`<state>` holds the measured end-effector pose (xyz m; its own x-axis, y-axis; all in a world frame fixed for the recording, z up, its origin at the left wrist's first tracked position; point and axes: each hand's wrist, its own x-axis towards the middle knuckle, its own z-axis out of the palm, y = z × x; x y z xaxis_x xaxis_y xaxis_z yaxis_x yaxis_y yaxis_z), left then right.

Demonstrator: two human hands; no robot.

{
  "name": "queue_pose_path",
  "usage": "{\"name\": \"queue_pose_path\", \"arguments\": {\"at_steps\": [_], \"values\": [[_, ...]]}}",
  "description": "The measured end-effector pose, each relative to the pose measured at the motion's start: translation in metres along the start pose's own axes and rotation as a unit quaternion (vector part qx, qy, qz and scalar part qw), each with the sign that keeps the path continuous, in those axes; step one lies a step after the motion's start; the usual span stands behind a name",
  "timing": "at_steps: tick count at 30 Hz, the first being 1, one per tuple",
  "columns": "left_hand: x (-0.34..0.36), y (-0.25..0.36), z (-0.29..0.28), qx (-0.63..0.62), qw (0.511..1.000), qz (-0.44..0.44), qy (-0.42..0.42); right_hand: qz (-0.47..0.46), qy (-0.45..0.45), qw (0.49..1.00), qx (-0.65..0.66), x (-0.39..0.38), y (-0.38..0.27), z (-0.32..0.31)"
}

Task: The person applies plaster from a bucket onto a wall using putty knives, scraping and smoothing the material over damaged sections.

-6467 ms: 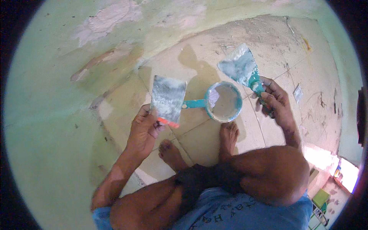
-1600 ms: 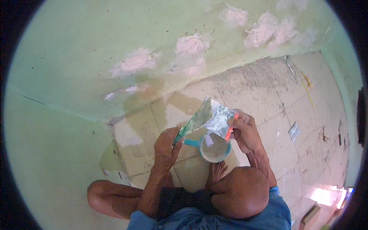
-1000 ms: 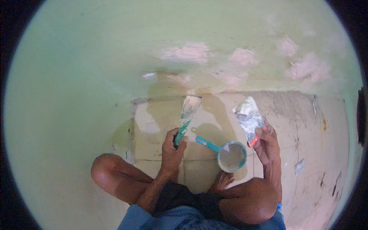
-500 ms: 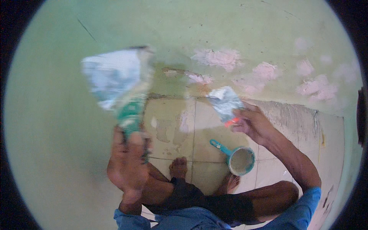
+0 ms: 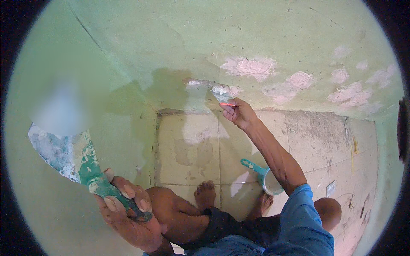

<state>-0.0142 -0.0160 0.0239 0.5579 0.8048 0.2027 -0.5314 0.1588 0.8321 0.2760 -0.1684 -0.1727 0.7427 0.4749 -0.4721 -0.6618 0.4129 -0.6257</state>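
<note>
My left hand (image 5: 128, 213) is closed around the green, putty-smeared handle of a wide putty knife (image 5: 60, 153). Its blade points up and left, and a pale blurred patch hides the blade's upper part. My right arm reaches forward to the green wall. In that hand (image 5: 242, 114) is a small putty knife (image 5: 223, 97) with a red edge by the fingers. White putty (image 5: 220, 90) shows at its tip, right against a chipped hollow (image 5: 197, 82) low in the wall. Whether the blade presses on the wall I cannot tell.
Several pinkish-white patches (image 5: 250, 67) mark the wall to the right. On the tiled floor (image 5: 188, 149), a teal dipper (image 5: 271, 182) with a handle stands by my right foot, partly behind my right arm. A wall corner rises at the left.
My right hand has moved forward and left, bringing the small putty knife to the hollow. My left hand has lowered, tilting the wide putty knife outward to the left.
</note>
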Motion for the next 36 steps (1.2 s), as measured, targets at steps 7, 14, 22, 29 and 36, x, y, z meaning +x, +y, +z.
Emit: {"name": "queue_pose_path", "arguments": {"at_steps": [7,14,22,29,36], "values": [[0.003,-0.003,-0.008,-0.026,0.998,0.000,-0.061,0.002,-0.005,0.999,0.043,0.038,-0.019,-0.017],[0.010,-0.006,-0.009,0.016,0.999,0.006,-0.032,-0.012,-0.008,0.992,0.124,0.026,-0.055,0.017],[0.016,-0.007,-0.022,-0.006,1.000,0.003,-0.019,-0.103,0.016,0.978,0.181,-0.015,-0.034,0.001],[0.021,-0.017,-0.004,0.056,0.998,-0.027,0.033,-0.052,0.037,0.992,0.109,-0.003,0.005,0.001],[0.026,-0.022,0.010,0.180,0.980,-0.067,0.051,-0.110,0.000,0.984,0.137,-0.011,-0.032,0.008]]}}
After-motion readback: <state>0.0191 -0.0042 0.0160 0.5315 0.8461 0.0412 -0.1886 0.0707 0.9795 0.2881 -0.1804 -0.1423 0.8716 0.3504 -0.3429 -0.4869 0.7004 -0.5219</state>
